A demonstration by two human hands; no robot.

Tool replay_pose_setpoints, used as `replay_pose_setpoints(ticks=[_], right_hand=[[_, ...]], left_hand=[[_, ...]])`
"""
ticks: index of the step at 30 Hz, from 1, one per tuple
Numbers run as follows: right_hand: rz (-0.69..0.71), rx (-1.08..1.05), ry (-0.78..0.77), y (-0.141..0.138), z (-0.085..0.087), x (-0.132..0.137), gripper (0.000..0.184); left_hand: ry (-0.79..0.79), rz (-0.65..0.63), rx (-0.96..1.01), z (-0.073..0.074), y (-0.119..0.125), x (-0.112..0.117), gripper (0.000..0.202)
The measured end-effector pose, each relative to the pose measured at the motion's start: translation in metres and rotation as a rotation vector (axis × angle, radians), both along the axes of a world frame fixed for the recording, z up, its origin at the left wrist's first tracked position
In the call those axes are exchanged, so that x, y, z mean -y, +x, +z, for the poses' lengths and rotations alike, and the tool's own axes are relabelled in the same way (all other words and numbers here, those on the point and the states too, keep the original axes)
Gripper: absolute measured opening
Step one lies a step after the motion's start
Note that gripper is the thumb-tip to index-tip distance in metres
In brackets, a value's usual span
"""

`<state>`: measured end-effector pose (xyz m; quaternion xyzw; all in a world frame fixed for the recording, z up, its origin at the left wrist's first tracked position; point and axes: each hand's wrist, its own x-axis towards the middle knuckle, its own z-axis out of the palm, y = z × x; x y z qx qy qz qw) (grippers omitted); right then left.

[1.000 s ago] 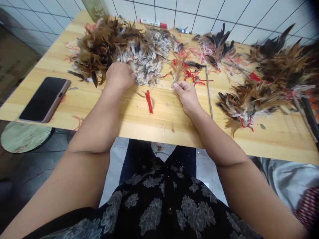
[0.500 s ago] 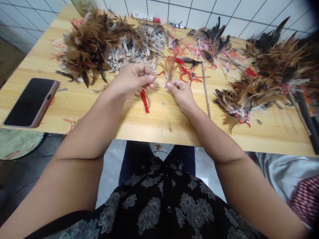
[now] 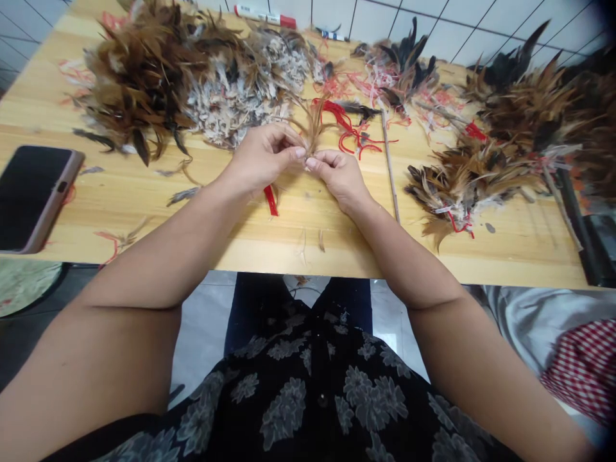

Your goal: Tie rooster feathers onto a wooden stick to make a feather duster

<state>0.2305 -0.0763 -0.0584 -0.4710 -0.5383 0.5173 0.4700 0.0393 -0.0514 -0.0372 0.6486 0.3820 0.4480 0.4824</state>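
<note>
Both hands meet over the middle of the pale wooden tabletop point(image 3: 337, 250), fingertips nearly touching. The left hand point(image 3: 262, 157) has its thumb and forefinger pinched together on the base of a small tuft of thin brown feathers point(image 3: 312, 122), the other fingers curled loosely beneath. The right hand point(image 3: 339, 174) pinches the same tuft at its lower end from the other side, and the feathers fan upward and away from the person above the two hands; whether a thread is also caught between the fingers is too small to tell. Just under the left hand a short red cord point(image 3: 271, 199) lies on the wood. Behind the hands sits a large heap of brown and grey-white feathers point(image 3: 192, 83), with a tangle of red string point(image 3: 349, 128) just to its right. A thin wooden stick point(image 3: 389, 163) lies lengthwise beside the right hand, and further right rests a bundle of brown feathers tied with red thread point(image 3: 469, 186). A black smartphone in a brown case point(image 3: 33, 196) lies well apart at the left edge, and a red-and-white marker pen point(image 3: 264, 15) rests against the tiled wall.
</note>
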Motion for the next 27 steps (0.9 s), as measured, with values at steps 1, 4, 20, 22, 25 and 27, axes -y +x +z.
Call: replay_pose_setpoints(ticks=[1,4,20,22,25,27], right_hand=[[0.002,0.000,0.001,0.000,0.000,0.000,0.064],[0.011,0.000,0.002,0.000,-0.001,-0.001,0.065],[-0.056,-0.042,0.002,0.006,0.003,0.001,0.067],[-0.051,-0.061,0.014,0.007,0.003,0.002,0.069],[-0.049,-0.077,0.020,0.007,0.003,0.002,0.071],[-0.054,-0.072,0.012,0.007,0.003,0.002,0.071]], left_hand=[[0.005,0.006,-0.018,0.000,0.000,0.000,0.034],[0.037,0.021,-0.050,-0.003,0.004,0.000,0.029],[0.083,0.336,-0.238,0.001,-0.066,-0.038,0.033],[0.097,0.316,-0.263,-0.004,-0.063,-0.040,0.034],[0.102,0.273,-0.332,-0.001,-0.051,-0.032,0.036],[0.101,0.289,-0.447,0.008,-0.045,-0.023,0.037]])
